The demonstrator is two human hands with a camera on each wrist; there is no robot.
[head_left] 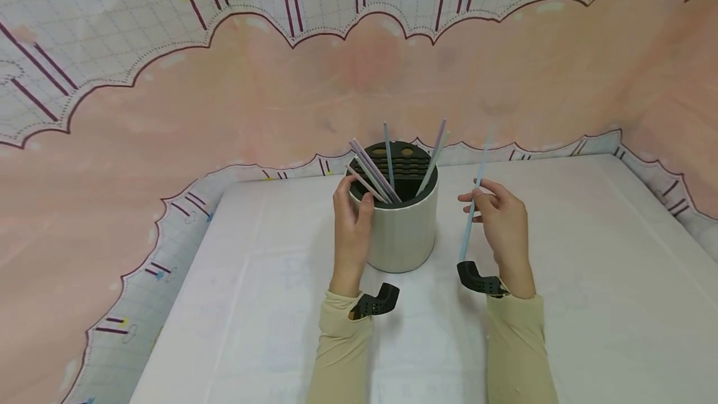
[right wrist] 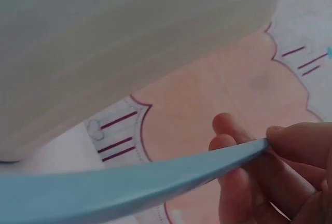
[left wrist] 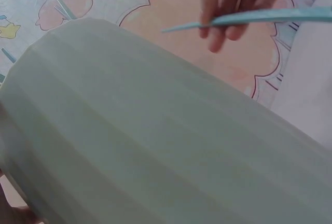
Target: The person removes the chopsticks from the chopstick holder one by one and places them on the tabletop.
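A round off-white utensil holder (head_left: 405, 239) with a black insert stands upright on the table. Several thin straws (head_left: 374, 170) in purple, pale green and blue lean inside it. My left hand (head_left: 352, 229) grips the holder's left side near the rim, thumb on the front. To the right, my right hand (head_left: 505, 223) pinches a light-blue straw (head_left: 468, 232), held nearly upright and apart from the holder. The right wrist view shows this straw (right wrist: 129, 185) between thumb and fingers. In the left wrist view the holder's ribbed wall (left wrist: 155, 115) hides most of the left hand.
A white-covered table (head_left: 269, 329) lies beneath everything. Behind it and along its left and right sides hangs a printed cloth (head_left: 314, 92) with peach cloud shapes. Black camera mounts (head_left: 377, 302) sit at both wrists.
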